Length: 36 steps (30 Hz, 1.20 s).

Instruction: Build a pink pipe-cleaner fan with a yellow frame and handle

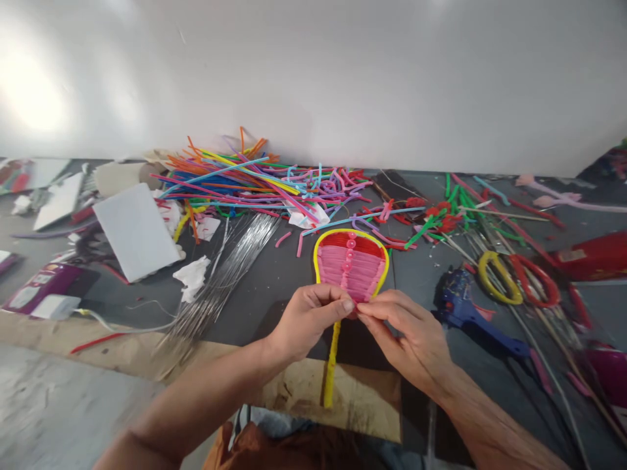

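A fan-shaped piece made of pipe cleaners point(362, 271) is in front of me, with a yellow outline, a red band at the top, pink rows below and a line of pink beads down its middle. Its yellow wrapped handle point(332, 372) points down toward me. My left hand point(308, 320) is closed in a pinch at the lower edge of the fan. Opposite it, my right hand point(406, 329) pinches at the same spot, fingertips nearly touching the left thumb. Something small and reddish shows between the fingertips, too small to name. Both hands hide the bottom of the fan.
Behind lies a heap of coloured pipe cleaners point(255, 176). Left are a bundle of thin wires point(230, 267) and a white box-like block point(137, 232). On the right lie a blue glue gun point(480, 320) and scissors with yellow and red handles point(499, 277). A pale wall point(313, 78) rises behind.
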Each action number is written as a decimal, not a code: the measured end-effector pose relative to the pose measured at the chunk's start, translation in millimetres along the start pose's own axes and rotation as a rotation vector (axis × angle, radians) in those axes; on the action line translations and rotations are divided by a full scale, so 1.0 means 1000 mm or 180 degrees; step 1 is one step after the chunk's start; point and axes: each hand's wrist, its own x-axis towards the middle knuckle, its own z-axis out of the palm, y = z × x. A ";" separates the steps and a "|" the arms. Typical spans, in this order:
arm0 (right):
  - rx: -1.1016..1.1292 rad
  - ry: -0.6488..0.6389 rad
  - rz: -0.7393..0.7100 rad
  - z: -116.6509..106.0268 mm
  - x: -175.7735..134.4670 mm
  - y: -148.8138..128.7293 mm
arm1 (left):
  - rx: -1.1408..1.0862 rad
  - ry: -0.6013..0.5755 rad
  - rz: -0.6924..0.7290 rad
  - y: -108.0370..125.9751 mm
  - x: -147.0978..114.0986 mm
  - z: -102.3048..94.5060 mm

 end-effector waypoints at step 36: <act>0.0030 -0.0131 -0.0221 0.006 -0.005 0.005 | -0.0646 -0.0020 -0.0161 -0.001 -0.001 0.003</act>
